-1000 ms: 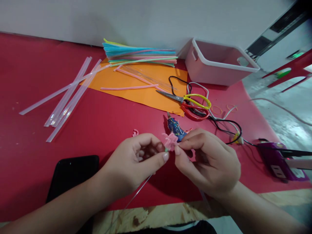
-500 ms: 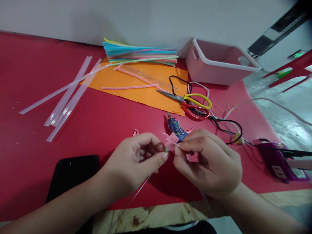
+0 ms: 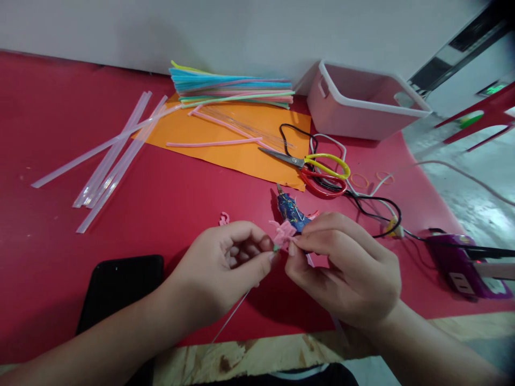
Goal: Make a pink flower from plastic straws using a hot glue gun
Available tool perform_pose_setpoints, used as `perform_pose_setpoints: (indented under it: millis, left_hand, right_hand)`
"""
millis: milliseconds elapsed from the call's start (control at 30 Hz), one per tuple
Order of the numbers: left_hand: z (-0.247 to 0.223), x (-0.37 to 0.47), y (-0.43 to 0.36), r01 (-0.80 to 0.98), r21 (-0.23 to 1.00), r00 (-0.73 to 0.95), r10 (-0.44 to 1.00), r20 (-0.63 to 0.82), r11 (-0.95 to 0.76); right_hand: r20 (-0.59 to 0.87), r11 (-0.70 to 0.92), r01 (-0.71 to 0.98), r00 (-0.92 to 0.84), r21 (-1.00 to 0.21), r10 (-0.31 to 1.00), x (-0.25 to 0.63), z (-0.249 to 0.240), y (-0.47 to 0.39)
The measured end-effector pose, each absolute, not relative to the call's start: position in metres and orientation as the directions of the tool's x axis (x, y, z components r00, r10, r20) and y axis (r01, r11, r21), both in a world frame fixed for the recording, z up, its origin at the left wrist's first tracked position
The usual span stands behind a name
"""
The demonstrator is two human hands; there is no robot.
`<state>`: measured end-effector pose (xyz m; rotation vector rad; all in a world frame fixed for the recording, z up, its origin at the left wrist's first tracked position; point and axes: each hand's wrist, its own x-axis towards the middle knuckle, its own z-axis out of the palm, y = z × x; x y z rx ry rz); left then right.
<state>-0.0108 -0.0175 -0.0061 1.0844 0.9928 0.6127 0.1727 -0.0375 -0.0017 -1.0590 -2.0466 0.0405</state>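
Note:
A small pink pipe-cleaner flower [image 3: 284, 234] with a bit of green at its base is held between my two hands over the red table. My left hand [image 3: 231, 257] pinches the green base, and a thin wire stem [image 3: 231, 316] runs down from there toward the table edge. With thumb and forefinger, my right hand [image 3: 346, 262] grips a pink piece at the flower's right side. Just behind the flower lies a dark blue glue gun [image 3: 291, 210], partly covered by my right hand. A small curled pink piece [image 3: 224, 218] rests beyond my left hand.
Scissors [image 3: 306, 163] and pink pipe cleaners [image 3: 213, 143] lie on orange paper [image 3: 181, 131]. Behind are a pipe-cleaner bundle [image 3: 233, 88] and a pink bin [image 3: 346, 112]. Glue sticks [image 3: 116, 142] and a black phone [image 3: 120, 284] are left; cords and a purple power strip [image 3: 462, 268] are right.
Both hands stay almost in place, still holding the flower. The flower has tilted very slightly, and my right fingers have shifted a little at its side.

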Motion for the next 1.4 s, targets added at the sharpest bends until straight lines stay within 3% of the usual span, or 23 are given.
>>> perform_pose_setpoints:
  millis: [233,467,600,867,1033,1200,1400]
  left_hand:
    - [-0.008,-0.012,-0.018,0.037,0.932,0.448,0.827,-0.339,0.362]
    - [-0.009,-0.018,-0.014,0.008,0.967,0.318,0.916,-0.245,0.256]
    - [-0.005,-0.018,-0.017,-0.015,0.998,0.263,0.963,-0.058,0.064]
    - [0.002,-0.023,-0.02,0.103,0.947,0.373,0.894,0.247,-0.305]
    - [-0.002,-0.023,-0.021,0.077,0.946,0.372,0.889,0.267,-0.316]
    - [-0.003,-0.023,-0.019,-0.022,0.931,0.366,0.864,0.345,-0.363]
    - [-0.001,-0.021,-0.018,0.019,0.918,0.382,0.851,0.36,-0.397]
  right_hand:
    - [0.644,0.647,0.665,-0.316,-0.374,0.697,0.172,0.001,-0.036]
    - [0.577,0.604,0.533,-0.242,-0.592,0.78,0.174,0.002,-0.036]
    - [0.495,0.572,0.541,-0.299,-0.616,0.816,0.173,0.003,-0.039]
    - [0.482,0.604,0.551,-0.369,-0.576,0.795,0.171,0.003,-0.04]
    - [0.392,0.509,0.568,-0.326,-0.647,0.86,0.168,0.006,-0.039]
    - [0.136,0.283,0.411,-0.352,-0.867,0.926,0.159,0.005,-0.047]
    - [-0.01,0.103,0.274,-0.381,-0.956,0.924,0.149,-0.001,-0.052]
